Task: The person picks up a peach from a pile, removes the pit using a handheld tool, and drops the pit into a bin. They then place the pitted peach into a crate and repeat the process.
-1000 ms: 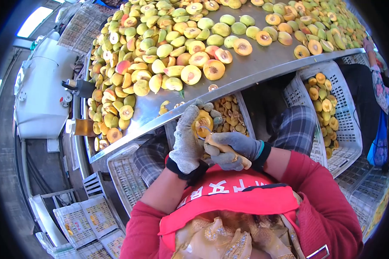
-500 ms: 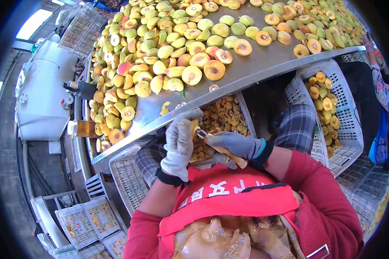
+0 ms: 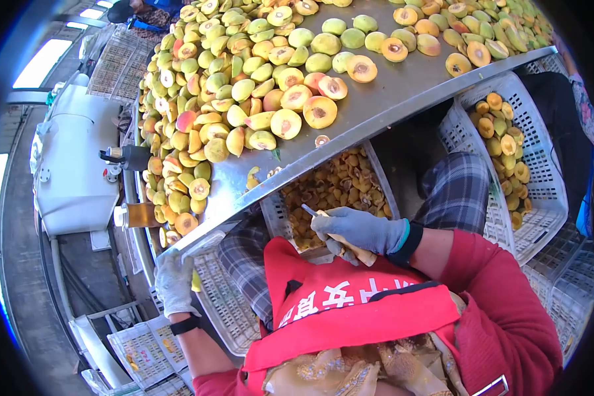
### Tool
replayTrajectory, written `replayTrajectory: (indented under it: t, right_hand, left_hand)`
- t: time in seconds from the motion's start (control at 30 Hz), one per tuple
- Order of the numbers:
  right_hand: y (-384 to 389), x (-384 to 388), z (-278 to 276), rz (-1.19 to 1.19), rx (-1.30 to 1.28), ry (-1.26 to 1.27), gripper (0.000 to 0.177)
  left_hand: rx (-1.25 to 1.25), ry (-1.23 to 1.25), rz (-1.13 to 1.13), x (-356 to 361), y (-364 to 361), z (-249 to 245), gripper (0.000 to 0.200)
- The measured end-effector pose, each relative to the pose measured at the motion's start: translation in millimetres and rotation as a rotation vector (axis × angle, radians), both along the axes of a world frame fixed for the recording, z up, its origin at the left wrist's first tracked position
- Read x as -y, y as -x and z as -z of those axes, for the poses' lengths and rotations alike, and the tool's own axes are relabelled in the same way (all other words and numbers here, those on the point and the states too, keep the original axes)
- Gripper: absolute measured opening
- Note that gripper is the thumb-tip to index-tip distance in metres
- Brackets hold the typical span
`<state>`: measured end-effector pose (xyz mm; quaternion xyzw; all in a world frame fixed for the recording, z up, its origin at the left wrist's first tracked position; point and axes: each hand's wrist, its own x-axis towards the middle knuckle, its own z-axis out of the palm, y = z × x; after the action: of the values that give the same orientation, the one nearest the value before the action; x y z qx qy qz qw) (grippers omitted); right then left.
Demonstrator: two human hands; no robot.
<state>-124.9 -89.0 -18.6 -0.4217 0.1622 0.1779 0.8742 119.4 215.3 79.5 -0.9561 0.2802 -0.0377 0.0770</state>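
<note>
Wrapped round the wooden handle of a pitting tool (image 3: 350, 248) is my right hand (image 3: 360, 231), in a grey glove, above my lap. The tool's metal tip points up and left. My left hand (image 3: 175, 282), in a pale glove, is at the left, below the table edge and beside a white crate (image 3: 228, 307). A bit of yellow-green fruit shows at its fingers; how they grip it cannot be made out. Halved fruit (image 3: 286, 123) lies heaped on the metal table (image 3: 376, 112). A crate under the edge holds small brown-yellow pieces (image 3: 336, 191).
At the right, a white crate (image 3: 541, 191) holds fruit halves. A white tank (image 3: 79, 171) stands at the left, near a jar of amber liquid (image 3: 138, 215). Stacked crates (image 3: 148, 346) are at the lower left. Other people are partly visible at the top left and right edge.
My left hand has moved from beside the tool out to the left, over by the white crate, with the fruit piece. My right hand still holds the tool. The view has shifted slightly.
</note>
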Motion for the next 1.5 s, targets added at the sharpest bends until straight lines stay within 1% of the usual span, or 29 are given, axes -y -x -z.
replayTrajectory:
  t: [0.03,0.07,0.1,0.13,0.17,0.2,0.23,0.27,0.33,0.4,0.5,0.6,0.63,0.67,0.73,0.8,0.83,0.87,0.93,0.97,1.03,1.07,1.1,1.13,1.2,1.23,1.33,1.43,1.5]
  right_hand:
    - [-2,-1,1,-0.002,0.001,-0.003,0.034]
    - [-2,-2,3,-0.007,0.002,-0.002,0.034]
    - [-4,-2,4,-0.011,0.004,0.002,0.034]
    - [-5,-1,4,-0.017,-0.006,0.022,0.035]
    - [-5,1,5,-0.021,-0.017,0.041,0.035]
    - [-6,1,6,-0.022,-0.03,0.058,0.035]
    - [-6,0,9,0.015,-0.024,0.079,0.036]
    - [-6,0,12,0.053,-0.02,0.102,0.037]
    - [-7,-1,21,0.103,-0.003,0.113,0.038]
    - [-8,2,25,0.123,0.022,0.088,0.038]
    - [-4,6,13,0.11,-0.052,0.097,0.036]
    - [-5,4,13,0.088,-0.039,0.077,0.035]
    - [-5,5,12,0.106,-0.017,0.068,0.034]
    - [-4,5,10,0.128,0.003,0.058,0.034]
    - [0,4,10,0.177,0.053,0.059,0.033]
    - [0,4,10,0.215,0.121,0.092,0.032]
    - [0,4,11,0.224,0.157,0.108,0.031]
    - [-1,3,10,0.23,0.18,0.124,0.03]
    - [1,1,8,0.252,0.216,0.154,0.028]
    - [2,0,9,0.232,0.208,0.192,0.029]
    - [2,-1,12,0.189,0.196,0.275,0.032]
    - [1,-4,15,0.254,0.229,0.379,0.033]
    - [0,-8,18,0.319,0.265,0.483,0.033]
    - [-1,-10,20,0.384,0.303,0.587,0.034]
    - [0,-8,22,0.372,0.339,0.758,0.036]
    - [0,-5,22,0.367,0.357,0.845,0.037]
    - [1,-1,13,0.212,0.261,1.012,0.038]
    - [2,1,5,0.103,0.225,1.087,0.038]
    - [3,-2,7,0.095,0.25,1.09,0.038]
  left_hand:
    - [-0.069,0.085,-0.104,33,8,-16,0.042]
    - [-0.06,0.291,0.059,50,4,-12,0.039]
    - [-0.104,0.447,0.098,76,3,-5,0.039]
    - [-0.263,0.588,0.171,115,19,-8,0.042]
    - [-0.326,0.58,0.173,134,4,14,0.046]
    - [-0.231,0.51,0.385,168,14,16,0.048]
    - [-0.194,0.506,0.534,192,3,35,0.048]
    - [-0.232,0.503,0.642,216,4,42,0.047]
    - [-0.294,0.39,0.686,244,-17,83,0.051]
    - [-0.194,0.243,0.574,255,-3,90,0.052]
    - [-0.26,0.064,0.363,254,2,90,0.05]
    - [-0.385,0.179,0.268,241,-1,84,0.046]
    - [-0.576,0.326,0.117,239,2,79,0.048]
    - [-0.688,0.545,0.048,235,9,75,0.043]
    - [-0.976,0.991,0.016,225,30,60,0.037]
    - [-1.395,1.34,0.03,213,61,52,0.035]
    - [-1.498,1.347,-0.074,205,73,53,0.041]
    - [-1.584,1.331,-0.128,198,81,61,0.045]
    - [-1.601,1.501,-0.243,194,107,66,0.044]
    - [-1.706,1.496,-0.285,190,105,78,0.041]
    - [-1.756,1.551,-0.329,188,110,81,0.039]
    - [-1.779,1.581,-0.35,187,112,82,0.039]
    - [-1.767,1.531,-0.269,185,110,86,0.034]
    - [-1.723,1.527,-0.221,184,111,88,0.034]
    - [-1.633,1.512,-0.133,183,116,84,0.034]
    - [-1.606,1.513,-0.139,184,119,81,0.036]
    - [-1.549,1.493,-0.135,185,123,80,0.04]
    - [-1.524,1.461,-0.102,180,117,90,0.043]
    - [-1.515,1.457,-0.108,178,116,92,0.045]
